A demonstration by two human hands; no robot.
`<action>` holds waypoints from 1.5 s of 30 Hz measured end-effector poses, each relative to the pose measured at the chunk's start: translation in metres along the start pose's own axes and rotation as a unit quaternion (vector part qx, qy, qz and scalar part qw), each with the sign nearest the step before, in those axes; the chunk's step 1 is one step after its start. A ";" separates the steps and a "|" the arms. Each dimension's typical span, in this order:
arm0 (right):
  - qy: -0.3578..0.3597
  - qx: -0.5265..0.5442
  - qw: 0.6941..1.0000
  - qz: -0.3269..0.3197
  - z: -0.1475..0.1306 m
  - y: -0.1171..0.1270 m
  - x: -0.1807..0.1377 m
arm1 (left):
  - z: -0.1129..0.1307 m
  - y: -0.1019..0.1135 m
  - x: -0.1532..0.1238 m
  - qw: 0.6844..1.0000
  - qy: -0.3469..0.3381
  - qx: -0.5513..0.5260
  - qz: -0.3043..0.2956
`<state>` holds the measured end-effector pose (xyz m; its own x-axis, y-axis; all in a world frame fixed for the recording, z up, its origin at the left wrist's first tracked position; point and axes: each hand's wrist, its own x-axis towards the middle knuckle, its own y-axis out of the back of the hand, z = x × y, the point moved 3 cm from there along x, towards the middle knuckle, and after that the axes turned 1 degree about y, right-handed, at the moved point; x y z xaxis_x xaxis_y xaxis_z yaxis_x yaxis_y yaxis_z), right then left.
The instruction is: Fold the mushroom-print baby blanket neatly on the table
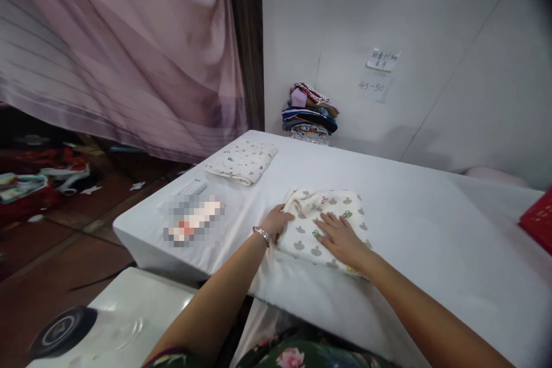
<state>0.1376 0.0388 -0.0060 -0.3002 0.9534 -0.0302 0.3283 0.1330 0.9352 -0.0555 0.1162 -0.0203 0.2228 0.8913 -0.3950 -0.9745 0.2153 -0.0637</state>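
A folded white cloth (302, 241) with grey, green and red printed motifs lies near the front edge of the white-covered table. At its left edge, my left hand (276, 223) has its fingers closed on the fabric; a bracelet circles that wrist. My right hand (342, 241) rests flat on top of the cloth, fingers spread and holding nothing. Another folded white cloth (244, 162) with small dark prints sits farther back on the left.
A blurred-out item (194, 221) and a pale grey object (192, 188) lie on the table's left side. Stacked folded clothes (309, 112) stand against the wall. A red object (539, 221) is at right. A pinkish curtain (172, 40) hangs at left, above a cluttered floor.
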 end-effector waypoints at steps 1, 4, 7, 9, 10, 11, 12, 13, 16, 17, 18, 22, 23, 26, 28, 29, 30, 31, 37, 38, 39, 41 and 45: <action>-0.002 0.003 1.000 -0.004 0.001 -0.002 0.001 | -0.004 0.001 0.003 1.000 -0.003 0.009 0.005; 0.012 0.031 0.999 0.016 0.003 0.002 0.005 | -0.011 0.001 0.009 0.999 -0.010 0.038 0.013; 0.025 0.076 0.993 0.083 0.005 0.017 0.017 | -0.013 0.001 0.010 0.999 -0.018 0.045 0.018; 0.026 0.085 0.986 0.141 0.008 0.027 0.030 | -0.013 0.001 0.008 0.998 -0.030 0.055 0.024; 0.028 0.079 0.983 0.164 0.010 0.031 0.039 | -0.013 0.001 0.007 0.997 -0.036 0.062 0.026; 0.036 0.067 0.981 0.179 0.011 0.034 0.048 | -0.012 0.001 0.006 0.997 -0.040 0.067 0.028; 0.044 0.055 0.980 0.184 0.012 0.036 0.059 | -0.012 0.001 0.005 0.996 -0.042 0.069 0.029; 0.050 0.043 0.981 0.181 0.014 0.037 0.070 | -0.011 0.000 0.003 0.996 -0.044 0.070 0.030; 0.030 0.036 0.992 0.118 0.019 0.036 0.103 | -0.009 -0.001 0.001 0.996 -0.045 0.078 0.026; 0.013 0.044 0.995 0.086 0.022 0.035 0.112 | -0.009 -0.002 0.000 0.995 -0.050 0.084 0.023; -0.004 0.057 0.997 0.056 0.023 0.035 0.119 | -0.008 -0.002 -0.002 0.994 -0.061 0.093 0.021; -0.014 0.126 0.992 0.006 0.027 0.041 0.131 | -0.007 -0.002 -0.011 0.978 -0.173 0.117 0.022; 0.004 0.140 0.990 0.011 0.027 0.045 0.130 | -0.008 -0.002 -0.014 0.972 -0.199 0.123 0.022; 0.080 0.159 0.984 0.030 0.023 0.056 0.115 | -0.011 -0.003 -0.019 0.960 -0.234 0.151 0.018; 0.118 0.163 0.979 0.037 0.019 0.061 0.101 | -0.012 -0.003 -0.020 0.956 -0.238 0.168 0.016; 0.128 0.167 0.977 0.039 0.018 0.062 0.094 | -0.013 -0.003 -0.020 0.956 -0.239 0.172 0.015; 0.134 0.172 0.975 0.041 0.018 0.062 0.088 | -0.013 -0.003 -0.020 0.956 -0.238 0.171 0.014; 0.134 0.178 0.974 0.038 0.018 0.061 0.084 | -0.013 -0.003 -0.019 0.957 -0.237 0.168 0.013; 0.055 0.208 0.976 -0.039 0.028 0.054 0.104 | -0.015 -0.004 -0.020 0.958 -0.243 0.149 0.019; 0.038 0.202 0.977 -0.062 0.029 0.053 0.112 | -0.015 -0.003 -0.021 0.959 -0.239 0.149 0.020; 0.024 0.192 0.978 -0.082 0.029 0.053 0.121 | -0.014 -0.003 -0.021 0.961 -0.231 0.149 0.021; 0.012 0.180 0.979 -0.095 0.028 0.054 0.138 | -0.014 -0.002 -0.022 0.967 -0.209 0.145 0.026; 0.022 0.175 0.983 -0.058 0.022 0.047 0.160 | -0.015 0.002 -0.019 0.977 -0.166 0.129 0.049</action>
<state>0.1247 0.2034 0.0254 -0.3900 0.9146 -0.1066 0.5756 0.3325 0.7471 -0.0622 0.0937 -0.0264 0.1680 0.9835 -0.0668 -0.9615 0.1784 0.2091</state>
